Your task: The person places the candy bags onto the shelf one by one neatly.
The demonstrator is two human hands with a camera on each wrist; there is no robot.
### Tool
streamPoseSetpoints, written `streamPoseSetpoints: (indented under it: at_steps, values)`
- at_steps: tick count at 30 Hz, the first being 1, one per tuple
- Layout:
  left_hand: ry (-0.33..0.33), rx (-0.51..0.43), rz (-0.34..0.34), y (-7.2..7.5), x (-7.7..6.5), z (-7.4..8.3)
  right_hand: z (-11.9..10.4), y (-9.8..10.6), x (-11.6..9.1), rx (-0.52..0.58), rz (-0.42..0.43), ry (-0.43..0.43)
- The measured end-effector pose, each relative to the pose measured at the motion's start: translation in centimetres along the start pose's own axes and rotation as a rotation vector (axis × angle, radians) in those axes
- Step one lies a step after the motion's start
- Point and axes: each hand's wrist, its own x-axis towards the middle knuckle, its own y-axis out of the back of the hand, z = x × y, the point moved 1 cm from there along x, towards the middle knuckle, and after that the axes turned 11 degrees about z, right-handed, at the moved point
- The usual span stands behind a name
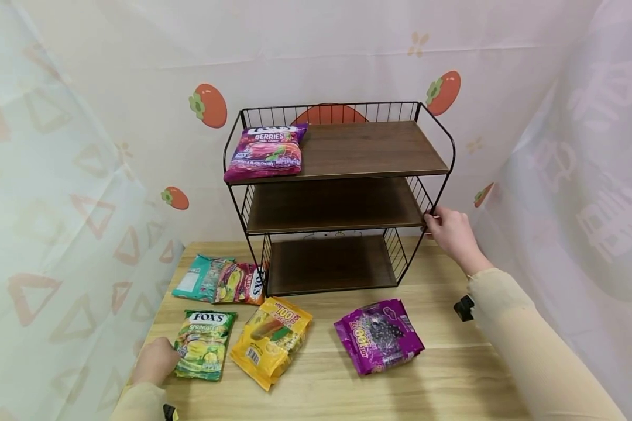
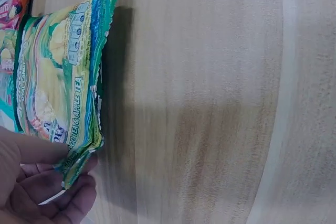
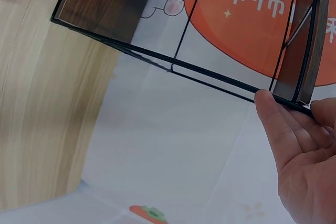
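Note:
My left hand pinches the lower corner of a green Fox's spring tea candy bag between thumb and fingers. In the left wrist view that candy bag lies close over the wood, casting a shadow along its edge. At the far right, my right hand grips the side frame of a three-tier shelf rack at its middle board. The right wrist view shows the fingers and thumb of this hand around the black metal frame.
A purple Fox's berries bag lies on the top board's left side. On the wooden table are a yellow candy bag, a purple grape candy bag, a red Fox's fruits bag and a teal bag. Patterned cloth surrounds the table.

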Motion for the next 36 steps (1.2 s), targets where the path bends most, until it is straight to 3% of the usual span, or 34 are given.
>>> streamPoseSetpoints:
  at_steps: [4, 10, 13, 22, 36]
  values:
    - [0.007, -0.084, -0.002, -0.1, 0.1, -0.1, 0.0, 0.0, 0.0, 0.001, -0.003, 0.002]
    - [0.188, -0.458, -0.124, 0.7, 0.3, 0.7, 0.1, 0.0, -0.1, 0.003, -0.008, 0.013]
    - [0.239, -0.574, -0.159, 1.2, 0.3, 1.2, 0.1, 0.0, -0.1, 0.002, -0.006, 0.020]
    - [0.223, -0.731, -0.196, 2.5, 0.2, 2.0, 0.1, -0.1, -0.1, 0.016, -0.020, 0.003]
    - [0.080, -0.773, -0.170, 4.6, 0.0, 4.9, 0.1, -0.1, 0.0, 0.012, -0.014, 0.004]
